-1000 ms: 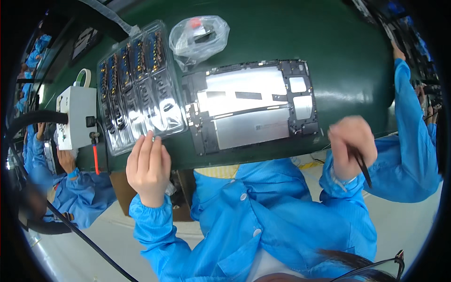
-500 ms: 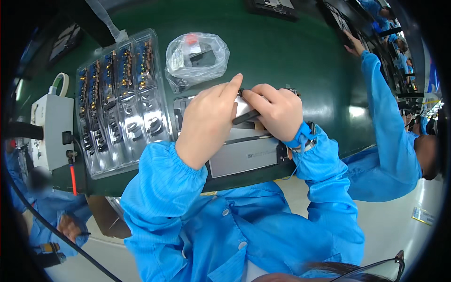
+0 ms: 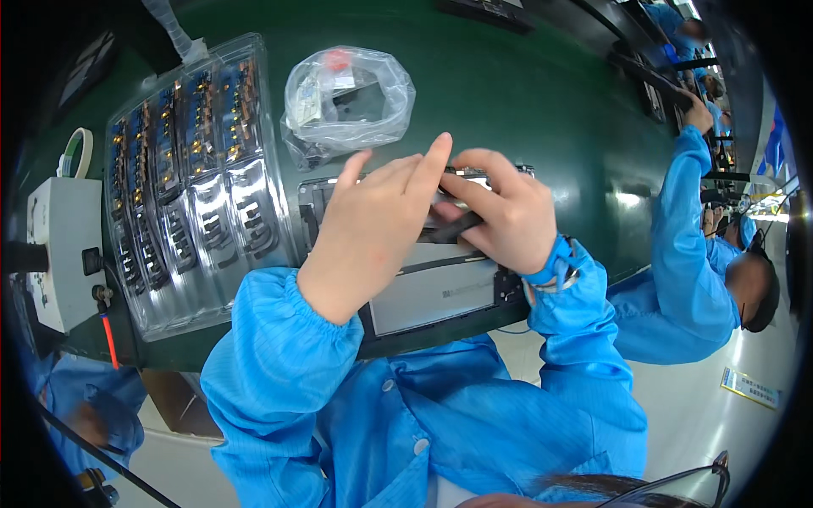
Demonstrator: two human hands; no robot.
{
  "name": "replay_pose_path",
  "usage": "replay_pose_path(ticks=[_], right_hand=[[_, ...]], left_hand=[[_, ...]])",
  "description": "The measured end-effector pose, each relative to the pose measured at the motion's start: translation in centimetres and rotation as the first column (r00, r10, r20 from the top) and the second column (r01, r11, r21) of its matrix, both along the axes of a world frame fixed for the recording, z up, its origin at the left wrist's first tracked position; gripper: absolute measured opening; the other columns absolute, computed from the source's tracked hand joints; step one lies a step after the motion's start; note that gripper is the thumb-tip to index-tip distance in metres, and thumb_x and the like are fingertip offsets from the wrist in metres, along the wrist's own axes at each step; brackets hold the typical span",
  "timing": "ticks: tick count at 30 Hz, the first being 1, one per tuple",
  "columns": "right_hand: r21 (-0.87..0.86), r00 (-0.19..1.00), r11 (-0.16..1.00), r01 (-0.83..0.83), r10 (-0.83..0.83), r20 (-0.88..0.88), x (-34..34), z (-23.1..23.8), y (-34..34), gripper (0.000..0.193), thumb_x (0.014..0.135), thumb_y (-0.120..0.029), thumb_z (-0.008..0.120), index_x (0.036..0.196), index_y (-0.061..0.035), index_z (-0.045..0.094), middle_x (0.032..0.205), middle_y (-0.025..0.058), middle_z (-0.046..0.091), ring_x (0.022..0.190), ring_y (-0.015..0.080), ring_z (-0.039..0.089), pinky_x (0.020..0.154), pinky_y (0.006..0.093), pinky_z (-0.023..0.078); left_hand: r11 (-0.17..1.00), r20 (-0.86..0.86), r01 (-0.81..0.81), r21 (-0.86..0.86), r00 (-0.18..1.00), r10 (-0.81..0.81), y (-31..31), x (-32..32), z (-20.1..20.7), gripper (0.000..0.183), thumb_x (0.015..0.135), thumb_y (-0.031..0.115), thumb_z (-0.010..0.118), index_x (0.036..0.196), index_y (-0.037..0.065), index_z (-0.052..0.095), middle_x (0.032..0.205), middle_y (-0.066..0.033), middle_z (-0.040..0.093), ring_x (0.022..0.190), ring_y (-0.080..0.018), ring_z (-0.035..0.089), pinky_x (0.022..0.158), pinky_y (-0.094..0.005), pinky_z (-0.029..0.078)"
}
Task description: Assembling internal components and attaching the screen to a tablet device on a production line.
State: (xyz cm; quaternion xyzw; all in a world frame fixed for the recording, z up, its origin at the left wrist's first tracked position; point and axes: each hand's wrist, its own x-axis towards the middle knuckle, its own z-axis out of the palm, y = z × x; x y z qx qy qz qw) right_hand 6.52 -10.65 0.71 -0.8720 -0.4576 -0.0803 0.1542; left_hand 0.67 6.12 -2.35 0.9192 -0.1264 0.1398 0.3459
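Observation:
My left hand (image 3: 373, 216) is over the left part of an opened flat device (image 3: 385, 326) with a dark frame. Its index and little fingers stretch out apart from each other, and its thumb is close to a narrow black bar-shaped part (image 3: 457, 227). On the other side, my right hand (image 3: 515, 212), a blue band at its wrist, has bent fingers closed around that bar's right end. The bar is tilted above the device, its left end partly hidden by my left hand. Nearer to me, a flat silver-grey panel (image 3: 436, 295) lies in the device frame.
A clear plastic tray (image 3: 224, 284) holds rows of small circuit boards and dark parts at left. Beyond my hands stands an open clear plastic bag (image 3: 389, 131). A white box (image 3: 63, 254) with a red hose is far left. A co-worker's arm (image 3: 677, 203) reaches in at right.
The view has shifted slightly. My left hand's fingers have spread, with the little finger now raised. The black bar sits lower between my hands. The co-worker's hand at right has moved.

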Motion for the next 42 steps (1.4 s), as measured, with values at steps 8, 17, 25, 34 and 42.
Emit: replay_pose_path(ticks=[8, 17, 25, 34, 42], right_hand=[[0.113, 0.953, 0.993, 0.040, -0.003, -0.303, 4.0, 1.3, -9.4, 0.038, 0.062, -0.008, 0.076, 0.098, -0.0036, 0.066, 0.082, 0.0091, 0.059, 0.071, 0.0208, 0.057, 0.059, 0.0297, 0.045], [0.167, 0.977, 0.985, -0.038, 0.071, -0.199, 4.2, -0.8, -9.3, 0.022, 0.069, -0.004, 0.071, 0.089, -0.0037, 0.064, 0.082, 0.0074, 0.057, 0.066, 0.0182, 0.054, 0.052, 0.0251, 0.041], [0.346, 0.750, 0.880, 0.325, -0.017, -0.661, 2.4, -1.2, -10.0, 0.012, 0.077, 0.005, 0.058, 0.089, 0.0017, 0.058, 0.091, 0.0115, 0.059, 0.081, 0.0190, 0.059, 0.069, 0.0283, 0.047], [0.279, 0.648, 0.800, 0.531, -0.171, -0.742, 1.9, -0.1, -8.0, 0.037, 0.072, 0.004, 0.067, 0.106, -0.0042, 0.053, 0.073, -0.0029, 0.055, 0.053, -0.0018, 0.035, 0.048, 0.0142, 0.026], [0.282, 0.754, 0.810, 0.515, -0.272, -0.597, 2.0, -0.8, -7.6, 0.040, 0.068, -0.001, 0.071, 0.105, -0.0072, 0.056, 0.065, -0.0066, 0.057, 0.051, -0.0019, 0.033, 0.046, 0.0158, 0.023]], left_hand=[[0.956, 0.074, 0.010, 0.292, 0.997, -0.032, -0.7, -0.2, 0.9, 0.056, 0.074, -0.003, 0.052, 0.128, 0.007, 0.044, 0.102, -0.0078, 0.061, 0.102, -0.0199, 0.056, 0.096, -0.0423, 0.036], [0.984, -0.064, 0.134, 0.115, 0.990, -0.127, 0.5, 0.1, 1.3, 0.046, 0.073, -0.006, 0.052, 0.118, 0.005, 0.052, 0.112, -0.0111, 0.058, 0.107, -0.0271, 0.055, 0.090, -0.0406, 0.044], [0.974, -0.056, 0.168, 0.155, 0.985, -0.161, 0.6, -0.1, 1.8, 0.041, 0.067, -0.007, 0.055, 0.107, 0.004, 0.058, 0.118, -0.0090, 0.056, 0.110, -0.0282, 0.053, 0.089, -0.0382, 0.045], [0.965, -0.005, 0.135, 0.223, 0.990, -0.138, 0.1, 0.0, 1.5, 0.038, 0.066, -0.005, 0.059, 0.102, 0.004, 0.060, 0.115, -0.0081, 0.057, 0.107, -0.0274, 0.055, 0.085, -0.0364, 0.048], [0.931, 0.041, 0.116, 0.345, 0.989, -0.139, -0.5, -0.1, 1.9, 0.036, 0.068, 0.002, 0.063, 0.103, 0.010, 0.061, 0.112, -0.0076, 0.057, 0.104, -0.0265, 0.055, 0.082, -0.0350, 0.048]])
